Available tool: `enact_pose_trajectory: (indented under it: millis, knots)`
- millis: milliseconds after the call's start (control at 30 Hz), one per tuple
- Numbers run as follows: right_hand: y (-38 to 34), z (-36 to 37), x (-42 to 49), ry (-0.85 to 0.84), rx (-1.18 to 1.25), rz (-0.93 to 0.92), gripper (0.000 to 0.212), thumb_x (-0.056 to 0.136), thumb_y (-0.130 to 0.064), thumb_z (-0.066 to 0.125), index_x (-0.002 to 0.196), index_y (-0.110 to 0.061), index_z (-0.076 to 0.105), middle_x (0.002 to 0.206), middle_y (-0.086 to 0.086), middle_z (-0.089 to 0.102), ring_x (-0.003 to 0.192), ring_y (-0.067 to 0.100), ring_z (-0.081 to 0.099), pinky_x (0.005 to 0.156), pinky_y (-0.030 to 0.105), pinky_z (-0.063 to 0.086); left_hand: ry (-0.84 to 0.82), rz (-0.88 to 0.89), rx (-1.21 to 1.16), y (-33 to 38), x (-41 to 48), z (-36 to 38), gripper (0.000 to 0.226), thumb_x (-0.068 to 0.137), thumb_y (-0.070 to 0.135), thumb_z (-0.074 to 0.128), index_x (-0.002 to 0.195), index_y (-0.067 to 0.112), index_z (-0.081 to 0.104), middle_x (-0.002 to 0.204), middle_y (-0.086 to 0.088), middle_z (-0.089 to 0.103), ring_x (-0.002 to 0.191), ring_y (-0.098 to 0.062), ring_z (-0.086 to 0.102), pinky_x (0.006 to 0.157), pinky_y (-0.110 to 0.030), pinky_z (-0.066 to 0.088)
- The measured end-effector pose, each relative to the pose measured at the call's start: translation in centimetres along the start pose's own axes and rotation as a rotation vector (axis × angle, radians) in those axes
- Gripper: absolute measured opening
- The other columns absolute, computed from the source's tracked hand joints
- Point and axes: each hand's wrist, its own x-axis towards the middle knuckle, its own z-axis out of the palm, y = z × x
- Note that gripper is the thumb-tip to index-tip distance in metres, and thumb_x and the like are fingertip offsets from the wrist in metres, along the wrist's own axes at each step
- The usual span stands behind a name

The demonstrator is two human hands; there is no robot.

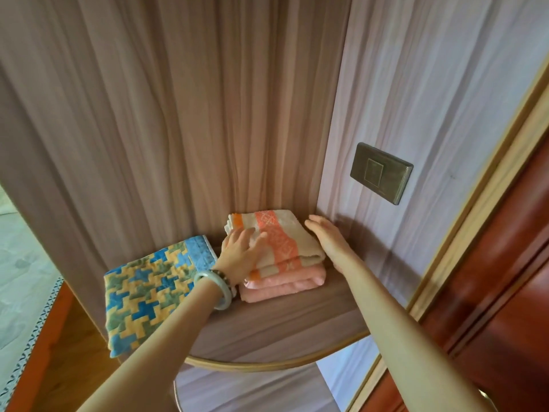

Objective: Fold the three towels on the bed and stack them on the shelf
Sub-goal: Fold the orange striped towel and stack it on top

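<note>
Neither hand grips anything: both lie open with straight fingers against a stack of folded towels. At the far left of the rounded wooden shelf (282, 331) a folded towel in a blue, yellow and green check, the patterned towel (145, 289), lies flat, and its near corner reaches past the shelf's front edge. It sits just beside the stack; the left wrist hides whether the two touch. That wrist wears a pale bangle (222, 292) and a dark bead bracelet (224, 278). The left hand (242, 248) rests palm down, fingers slightly spread, on the left part of the top towel. This cream towel (300, 230), crossed by an orange band, lies folded on a pink towel (276, 288), and the pair sits in the back corner of the shelf. The right hand (325, 240) stands on edge along the right side of the stack, fingers together and pointing toward the back wall, palm against the cream towel's fold. On the right-hand wall, above and beyond this hand, is a dark metal switch plate (380, 172). Farther right runs a reddish wooden door (505, 278).
</note>
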Motion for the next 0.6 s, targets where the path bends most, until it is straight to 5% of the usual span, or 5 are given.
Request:
enact_pose_trajectory:
  millis: [100, 200, 300, 467, 600]
  knots:
    - [-0.7, -0.6, 0.6, -0.051, 0.07, 0.264, 0.042, 0.08, -0.057, 0.06, 0.11, -0.028, 0.063, 0.117, -0.007, 0.059, 0.107, 0.015, 0.051, 0.095, 0.033, 0.038, 0.109, -0.376, -0.288, -0.2, 2.3, -1.0, 0.073, 0.09, 0.046, 0.054, 0.145, 0.009, 0.025, 0.141, -0.013, 0.039, 0.13, -0.031, 0.039, 0.104, -0.035, 0.035]
    - [1.7, -0.9, 3.5, -0.191, 0.063, 0.37, 0.071, 0.051, -0.073, 0.071, 0.112, -0.038, 0.067, 0.121, -0.009, 0.065, 0.115, 0.018, 0.055, 0.107, 0.044, 0.036, 0.045, -0.594, -0.448, -0.1, 3.2, -0.8, 0.085, 0.083, 0.046, 0.064, 0.142, 0.003, 0.022, 0.133, -0.013, 0.046, 0.118, -0.031, 0.051, 0.097, -0.041, 0.046]
    - [0.0, -0.9, 2.8, -0.327, 0.051, 0.439, 0.08, 0.054, -0.069, 0.077, 0.121, -0.028, 0.062, 0.12, 0.0, 0.067, 0.115, 0.019, 0.058, 0.107, 0.041, 0.039, 0.044, -0.65, -0.458, -0.4, 3.5, -0.7, 0.084, 0.078, 0.049, 0.068, 0.139, 0.003, 0.031, 0.128, -0.014, 0.052, 0.114, -0.03, 0.054, 0.094, -0.039, 0.047]
    - [-2.1, -1.4, 0.8, -0.367, 0.181, 0.392, 0.035, 0.089, -0.039, 0.061, 0.109, -0.011, 0.063, 0.088, 0.005, 0.07, 0.084, 0.015, 0.064, 0.068, 0.028, 0.049, -0.072, -0.66, -0.699, -0.3, 3.7, -0.8, 0.071, 0.064, 0.056, 0.076, 0.116, 0.01, 0.058, 0.111, -0.006, 0.064, 0.101, -0.024, 0.061, 0.089, -0.036, 0.05]
    - [-4.2, -2.4, 0.2, -0.414, 0.263, 0.264, 0.049, 0.08, -0.042, 0.068, 0.119, -0.013, 0.062, 0.111, 0.01, 0.07, 0.108, 0.023, 0.063, 0.102, 0.04, 0.043, -0.136, -0.558, -0.962, 0.8, 3.0, -1.7, 0.063, 0.069, 0.051, 0.075, 0.118, 0.015, 0.062, 0.103, -0.011, 0.072, 0.094, -0.027, 0.069, 0.076, -0.036, 0.056]
